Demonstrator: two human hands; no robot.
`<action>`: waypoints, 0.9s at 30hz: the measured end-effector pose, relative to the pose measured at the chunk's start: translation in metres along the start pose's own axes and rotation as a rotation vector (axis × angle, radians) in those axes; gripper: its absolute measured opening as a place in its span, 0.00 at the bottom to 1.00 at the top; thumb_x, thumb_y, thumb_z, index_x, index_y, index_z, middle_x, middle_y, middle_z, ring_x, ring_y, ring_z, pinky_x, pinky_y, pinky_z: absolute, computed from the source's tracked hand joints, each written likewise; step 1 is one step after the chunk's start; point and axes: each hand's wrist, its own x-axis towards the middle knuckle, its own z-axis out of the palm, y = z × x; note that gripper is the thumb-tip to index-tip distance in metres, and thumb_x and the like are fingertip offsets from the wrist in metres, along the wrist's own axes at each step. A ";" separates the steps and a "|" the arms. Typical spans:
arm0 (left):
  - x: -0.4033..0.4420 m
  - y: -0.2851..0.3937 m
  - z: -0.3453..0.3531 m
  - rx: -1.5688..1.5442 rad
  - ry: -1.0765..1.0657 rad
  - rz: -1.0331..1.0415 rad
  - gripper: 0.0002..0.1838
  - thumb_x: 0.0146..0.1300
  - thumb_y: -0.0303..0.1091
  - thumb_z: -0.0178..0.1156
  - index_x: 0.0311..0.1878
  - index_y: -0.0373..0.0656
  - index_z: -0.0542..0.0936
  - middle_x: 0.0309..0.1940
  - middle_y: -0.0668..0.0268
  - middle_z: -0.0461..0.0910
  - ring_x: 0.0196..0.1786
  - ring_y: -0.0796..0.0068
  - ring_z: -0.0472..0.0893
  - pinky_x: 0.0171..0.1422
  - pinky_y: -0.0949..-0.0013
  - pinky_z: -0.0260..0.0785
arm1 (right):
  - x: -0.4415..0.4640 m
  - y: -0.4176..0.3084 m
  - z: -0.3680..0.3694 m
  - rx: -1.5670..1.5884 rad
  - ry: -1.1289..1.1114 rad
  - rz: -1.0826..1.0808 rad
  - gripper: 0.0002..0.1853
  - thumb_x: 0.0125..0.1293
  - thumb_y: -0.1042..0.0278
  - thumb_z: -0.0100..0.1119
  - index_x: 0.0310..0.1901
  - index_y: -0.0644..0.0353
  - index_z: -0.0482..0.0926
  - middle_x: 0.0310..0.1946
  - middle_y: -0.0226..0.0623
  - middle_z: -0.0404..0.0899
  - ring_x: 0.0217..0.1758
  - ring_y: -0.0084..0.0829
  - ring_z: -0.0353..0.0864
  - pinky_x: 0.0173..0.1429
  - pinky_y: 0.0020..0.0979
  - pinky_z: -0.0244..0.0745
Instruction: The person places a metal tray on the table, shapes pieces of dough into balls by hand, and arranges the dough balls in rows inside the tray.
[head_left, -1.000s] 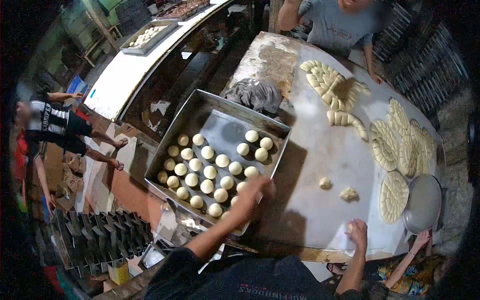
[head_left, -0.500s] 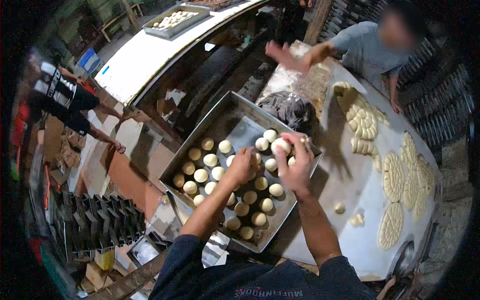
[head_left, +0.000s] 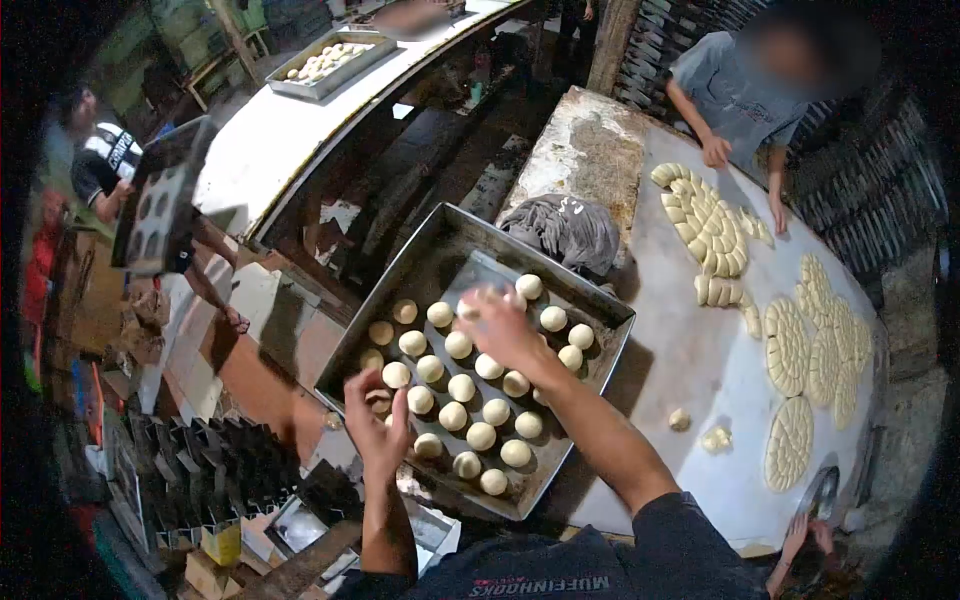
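Note:
A deep metal tray (head_left: 588, 400) holds rows of round pale dough balls (head_left: 481, 435). My right hand (head_left: 503, 330) reaches over the tray, somewhat blurred, its fingers spread beside a ball near the upper middle; any contact there is unclear. At the tray's left edge is my left hand (head_left: 380, 420), thumb and fingers apart around a ball that partly shows between them; it does not look gripped. On the pale tabletop (head_left: 640, 370), right of the tray, lie two small dough lumps (head_left: 679, 419). Farther right are several flat, scored dough pieces (head_left: 789, 444).
A dark crumpled cloth (head_left: 565, 232) lies behind the tray. Across the worktop stands a co-worker (head_left: 745, 100). Another person (head_left: 105, 165) at the left holds a dark tray (head_left: 160, 195). Someone's hands (head_left: 800, 530) show near a round pan (head_left: 822, 492) at lower right.
My right hand has moved left across the tray and no longer holds a ball. My left hand has moved to the tray's left side. The co-worker has lowered an outstretched arm.

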 end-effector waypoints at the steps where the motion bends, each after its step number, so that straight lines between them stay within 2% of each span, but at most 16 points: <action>1: -0.009 -0.006 -0.008 0.028 0.023 0.006 0.18 0.57 0.23 0.62 0.52 0.37 0.72 0.43 0.61 0.74 0.43 0.72 0.76 0.48 0.71 0.69 | -0.015 0.003 -0.001 0.016 -0.190 0.133 0.22 0.57 0.51 0.63 0.47 0.60 0.79 0.52 0.45 0.77 0.59 0.45 0.72 0.72 0.53 0.44; 2: -0.016 -0.014 -0.017 0.058 0.044 0.014 0.16 0.56 0.23 0.63 0.48 0.37 0.74 0.41 0.60 0.74 0.40 0.71 0.76 0.44 0.71 0.70 | -0.030 0.004 0.000 0.064 -0.053 0.072 0.21 0.55 0.53 0.65 0.44 0.60 0.79 0.51 0.41 0.78 0.60 0.44 0.72 0.72 0.55 0.41; 6: -0.032 -0.037 -0.041 0.086 0.050 -0.063 0.13 0.57 0.24 0.62 0.45 0.37 0.75 0.38 0.63 0.74 0.38 0.75 0.75 0.43 0.72 0.69 | -0.105 0.003 -0.078 -0.002 0.136 0.087 0.13 0.53 0.65 0.65 0.39 0.59 0.79 0.45 0.43 0.79 0.55 0.43 0.76 0.65 0.46 0.65; 7: -0.031 -0.033 -0.036 0.094 0.032 -0.060 0.13 0.57 0.24 0.63 0.45 0.37 0.74 0.38 0.64 0.74 0.38 0.76 0.74 0.43 0.73 0.68 | -0.137 0.013 -0.097 -0.043 0.243 0.122 0.11 0.53 0.67 0.64 0.38 0.59 0.79 0.43 0.43 0.80 0.53 0.42 0.77 0.63 0.45 0.66; 10: -0.025 0.009 0.013 0.046 -0.071 -0.003 0.11 0.57 0.23 0.61 0.44 0.37 0.74 0.38 0.64 0.74 0.37 0.76 0.73 0.43 0.73 0.67 | -0.240 0.028 -0.154 -0.164 0.567 0.382 0.05 0.56 0.69 0.61 0.31 0.59 0.77 0.33 0.40 0.77 0.41 0.39 0.77 0.50 0.39 0.71; 12: -0.027 0.052 0.065 -0.081 -0.211 0.183 0.13 0.56 0.24 0.62 0.44 0.37 0.74 0.37 0.64 0.74 0.36 0.75 0.73 0.43 0.72 0.67 | -0.308 0.049 -0.190 -0.169 0.669 0.572 0.07 0.59 0.68 0.59 0.27 0.59 0.73 0.26 0.37 0.72 0.31 0.35 0.70 0.39 0.34 0.67; 14: -0.026 0.106 0.121 -0.090 -0.497 0.466 0.17 0.51 0.30 0.67 0.43 0.37 0.75 0.36 0.60 0.75 0.36 0.69 0.74 0.43 0.69 0.68 | -0.358 0.068 -0.200 -0.250 0.834 0.678 0.10 0.60 0.69 0.57 0.25 0.60 0.69 0.23 0.34 0.67 0.27 0.31 0.66 0.34 0.33 0.63; 16: -0.032 0.153 0.189 -0.142 -0.816 0.586 0.21 0.49 0.34 0.70 0.44 0.36 0.76 0.37 0.60 0.77 0.35 0.69 0.75 0.41 0.69 0.69 | -0.397 0.069 -0.204 -0.124 0.935 0.832 0.09 0.61 0.69 0.56 0.26 0.60 0.68 0.22 0.34 0.66 0.25 0.29 0.65 0.31 0.32 0.62; 18: -0.035 0.160 0.279 -0.255 -1.165 0.621 0.25 0.54 0.36 0.68 0.53 0.36 0.74 0.39 0.61 0.77 0.42 0.70 0.78 0.46 0.70 0.71 | -0.449 0.076 -0.190 -0.101 0.808 0.919 0.09 0.65 0.66 0.54 0.31 0.59 0.68 0.24 0.35 0.67 0.25 0.29 0.66 0.30 0.31 0.63; 19: -0.036 0.157 0.325 -0.339 -1.411 0.289 0.28 0.57 0.38 0.66 0.59 0.36 0.72 0.43 0.61 0.77 0.46 0.69 0.77 0.50 0.68 0.71 | -0.476 0.073 -0.187 0.049 0.706 0.973 0.08 0.65 0.66 0.53 0.33 0.61 0.68 0.27 0.38 0.69 0.28 0.32 0.69 0.34 0.33 0.65; 20: -0.037 0.149 0.372 -0.321 -1.459 0.058 0.32 0.57 0.43 0.67 0.62 0.37 0.71 0.48 0.57 0.76 0.50 0.66 0.77 0.53 0.65 0.72 | -0.527 0.095 -0.150 0.028 0.782 0.893 0.08 0.64 0.66 0.53 0.35 0.62 0.69 0.29 0.41 0.69 0.31 0.35 0.71 0.38 0.33 0.66; 21: -0.031 0.127 0.421 -0.225 -1.341 0.006 0.35 0.56 0.47 0.67 0.62 0.36 0.71 0.50 0.54 0.76 0.52 0.62 0.77 0.55 0.64 0.71 | -0.548 0.083 -0.171 -0.348 0.579 0.795 0.07 0.63 0.68 0.53 0.36 0.62 0.70 0.28 0.43 0.68 0.33 0.37 0.71 0.41 0.34 0.66; 23: -0.030 0.121 0.490 0.018 -0.972 0.416 0.38 0.51 0.42 0.72 0.63 0.36 0.67 0.52 0.52 0.73 0.55 0.59 0.75 0.56 0.59 0.71 | -0.574 0.059 -0.217 -0.102 0.559 0.864 0.07 0.62 0.70 0.52 0.38 0.63 0.71 0.31 0.44 0.70 0.34 0.39 0.72 0.43 0.38 0.68; 24: -0.030 0.124 0.513 0.043 -0.772 0.669 0.38 0.51 0.41 0.73 0.62 0.36 0.67 0.52 0.52 0.73 0.55 0.60 0.75 0.55 0.59 0.72 | -0.591 0.061 -0.201 0.194 0.839 1.045 0.08 0.61 0.68 0.55 0.38 0.63 0.72 0.32 0.42 0.72 0.34 0.42 0.72 0.48 0.42 0.69; 25: -0.026 0.131 0.537 0.111 -0.657 0.907 0.39 0.49 0.34 0.73 0.63 0.36 0.64 0.55 0.50 0.69 0.54 0.60 0.74 0.54 0.58 0.72 | -0.623 0.079 -0.182 0.514 1.015 1.031 0.09 0.60 0.68 0.56 0.39 0.63 0.73 0.34 0.43 0.73 0.36 0.43 0.73 0.51 0.42 0.70; 27: -0.031 0.135 0.572 0.137 -0.608 0.860 0.38 0.48 0.37 0.72 0.61 0.36 0.67 0.49 0.53 0.73 0.50 0.60 0.75 0.53 0.59 0.72 | -0.654 0.100 -0.176 0.843 1.182 0.995 0.11 0.59 0.67 0.58 0.40 0.63 0.74 0.36 0.43 0.75 0.37 0.44 0.74 0.53 0.43 0.70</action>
